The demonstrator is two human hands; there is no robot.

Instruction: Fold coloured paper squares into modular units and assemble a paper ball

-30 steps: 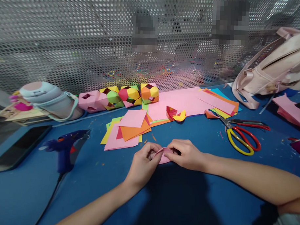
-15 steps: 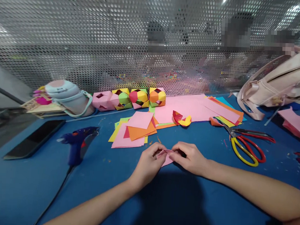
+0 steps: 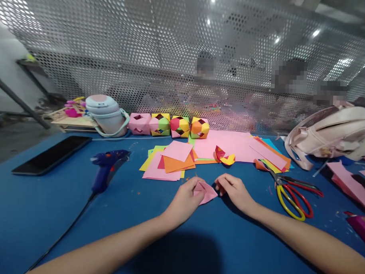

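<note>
A small folded pink paper [image 3: 207, 192] lies on the blue table [image 3: 137, 227] in the middle of the view. My left hand [image 3: 184, 200] pinches its left edge. My right hand [image 3: 235, 190] rests just to its right, fingertips at the paper's right corner, fingers curled. Behind my hands lies a loose stack of pink, orange and yellow paper squares [image 3: 169, 163]. A small red and yellow folded piece [image 3: 225, 155] sits on a big pink sheet [image 3: 230, 145].
Several coloured paper cubes [image 3: 169, 125] line the perforated metal screen [image 3: 173, 60]. A blue glue gun [image 3: 107, 167] and a dark phone [image 3: 51, 155] lie left, with a pale bottle [image 3: 106, 115]. Red and yellow scissors [image 3: 292, 190] and a pink bag [image 3: 332, 130] are right. People sit behind the screen.
The view has tilted up and shifted. My right hand has come off the pink paper to its right side, while my left hand keeps hold of it.
</note>
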